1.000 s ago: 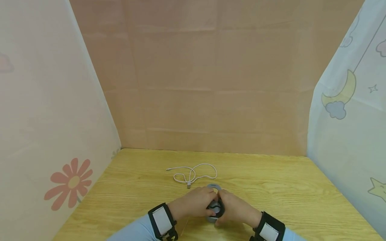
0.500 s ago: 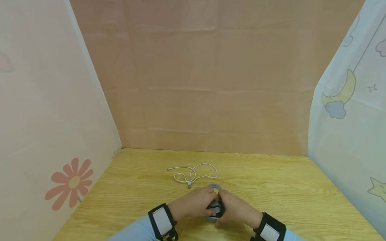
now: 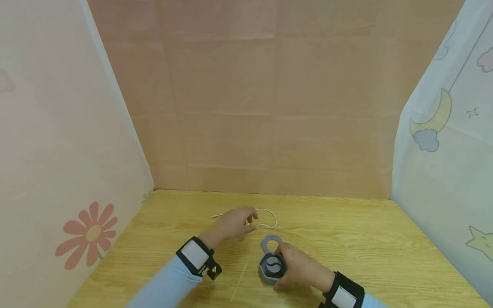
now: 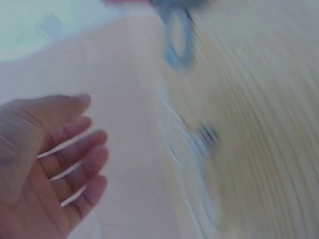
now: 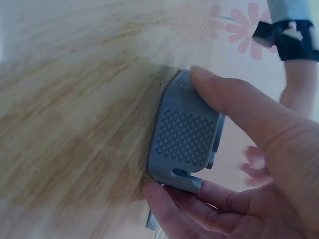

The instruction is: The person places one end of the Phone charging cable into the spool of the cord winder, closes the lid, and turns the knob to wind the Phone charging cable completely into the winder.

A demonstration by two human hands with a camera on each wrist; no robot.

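Note:
A grey rubbery reel (image 3: pixel 272 266) with a ring at its far end lies on the wooden table (image 3: pixel 366 239). My right hand (image 3: pixel 295 267) grips it from the right. In the right wrist view the thumb and fingers (image 5: pixel 234 107) clamp the reel's textured side (image 5: pixel 187 134). A loose white cable (image 3: pixel 275 221) lies just beyond it. My left hand (image 3: pixel 233 223) hovers over the cable's left part and hides it. The blurred left wrist view shows that hand (image 4: pixel 50 164) with fingers spread and relaxed, holding nothing, beside the cable (image 4: pixel 192 142).
Fabric walls enclose the table: a flower-print sheet (image 3: pixel 88 233) on the left, plain beige at the back, a moon-and-star sheet (image 3: pixel 435 124) on the right. A thin pale line (image 3: pixel 239 280) lies on the wood near my left wrist band.
My left hand has let go of the grey reel and moved forward and left onto the white cable. The right hand still grips the reel in the same spot.

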